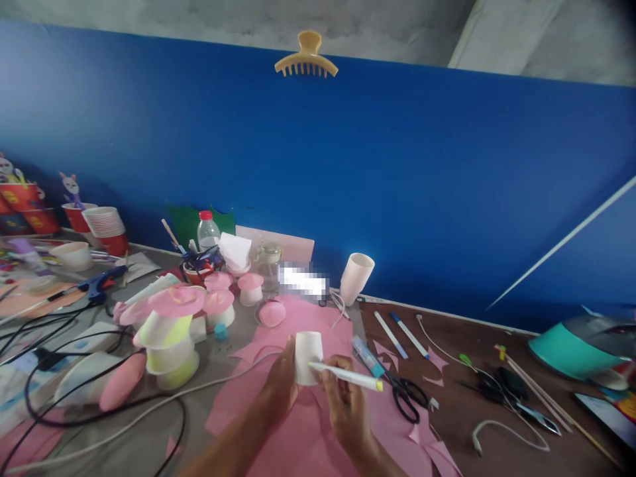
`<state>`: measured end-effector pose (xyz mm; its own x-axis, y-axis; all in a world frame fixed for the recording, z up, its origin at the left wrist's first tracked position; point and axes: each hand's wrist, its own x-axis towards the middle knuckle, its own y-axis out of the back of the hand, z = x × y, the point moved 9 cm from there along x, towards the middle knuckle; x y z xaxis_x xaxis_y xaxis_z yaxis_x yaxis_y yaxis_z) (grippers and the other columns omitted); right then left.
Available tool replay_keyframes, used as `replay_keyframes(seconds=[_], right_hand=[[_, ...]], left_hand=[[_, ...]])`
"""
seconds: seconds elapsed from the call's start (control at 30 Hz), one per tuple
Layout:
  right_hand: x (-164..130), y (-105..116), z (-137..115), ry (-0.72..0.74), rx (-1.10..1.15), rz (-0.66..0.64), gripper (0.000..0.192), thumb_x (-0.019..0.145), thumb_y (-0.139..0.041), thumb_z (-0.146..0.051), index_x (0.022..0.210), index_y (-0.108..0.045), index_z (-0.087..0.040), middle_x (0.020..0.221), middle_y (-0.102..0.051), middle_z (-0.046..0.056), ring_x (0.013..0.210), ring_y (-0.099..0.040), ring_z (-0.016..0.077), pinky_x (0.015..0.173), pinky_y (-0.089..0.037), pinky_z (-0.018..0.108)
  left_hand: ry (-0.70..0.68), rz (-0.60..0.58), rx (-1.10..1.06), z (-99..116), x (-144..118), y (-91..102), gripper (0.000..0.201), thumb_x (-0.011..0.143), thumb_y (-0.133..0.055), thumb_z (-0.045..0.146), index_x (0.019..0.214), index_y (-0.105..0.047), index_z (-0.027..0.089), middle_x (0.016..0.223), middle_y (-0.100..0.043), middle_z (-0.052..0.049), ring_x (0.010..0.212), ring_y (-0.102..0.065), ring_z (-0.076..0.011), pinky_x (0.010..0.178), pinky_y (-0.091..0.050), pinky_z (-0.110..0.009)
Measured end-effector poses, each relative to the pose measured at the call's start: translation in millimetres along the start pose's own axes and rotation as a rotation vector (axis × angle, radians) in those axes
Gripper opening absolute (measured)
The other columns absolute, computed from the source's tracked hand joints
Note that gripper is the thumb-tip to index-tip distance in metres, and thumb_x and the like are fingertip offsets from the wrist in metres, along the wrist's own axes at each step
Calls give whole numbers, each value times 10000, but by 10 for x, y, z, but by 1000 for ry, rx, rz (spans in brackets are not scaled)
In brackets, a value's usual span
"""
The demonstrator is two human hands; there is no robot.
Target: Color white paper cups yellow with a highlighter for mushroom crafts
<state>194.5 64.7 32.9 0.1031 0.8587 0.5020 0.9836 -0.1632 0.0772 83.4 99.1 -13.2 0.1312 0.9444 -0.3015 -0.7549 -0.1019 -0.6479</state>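
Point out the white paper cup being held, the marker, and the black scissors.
white paper cup [308,354], head view, on its side wall.
marker [348,376], head view, on its white barrel.
black scissors [408,396], head view, on the handles.

A small white paper cup [309,356] stands upside down — rim down, apparently resting on the pink paper sheet [308,424] spread over the counter. A white marker [345,375] with a yellow end lies nearly level — its tip against the cup's side, the yellow end pointing right.
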Motion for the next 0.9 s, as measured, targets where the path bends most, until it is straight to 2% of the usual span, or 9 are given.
replay_keyframes(seconds=[0.2,0.37,0.63,0.9], right_hand=[[9,-17,-50,38,-33,-46,117,949,-516,-294,913,-625,-273,800,-623,42,716,-614,205,608,-536,302],[20,-21,-83,86,-34,-25,125,945,-506,-267,901,-620,-239,795,-620,21,712,-611,177,633,-534,271],[21,-31,-58,63,-53,-40,144,944,-508,-268,888,-628,-212,792,-617,17,697,-605,158,613,-520,235],[17,-43,-80,59,-78,-50,157,962,-501,-294,896,-620,-216,800,-615,39,711,-608,162,625,-533,243]], left_hand=[[-20,44,53,26,-8,35,498,637,-730,659,691,-624,176,555,-604,-29,713,-596,-236,650,-432,-329],[-10,32,36,-6,21,45,504,651,-722,664,743,-641,174,547,-584,-7,692,-589,-225,645,-437,-322],[-27,6,44,47,-20,5,436,668,-736,605,631,-578,200,522,-538,8,649,-539,-197,659,-430,-316],[-31,22,67,62,-37,-22,531,654,-692,698,674,-600,176,516,-548,10,653,-559,-209,651,-411,-321]])
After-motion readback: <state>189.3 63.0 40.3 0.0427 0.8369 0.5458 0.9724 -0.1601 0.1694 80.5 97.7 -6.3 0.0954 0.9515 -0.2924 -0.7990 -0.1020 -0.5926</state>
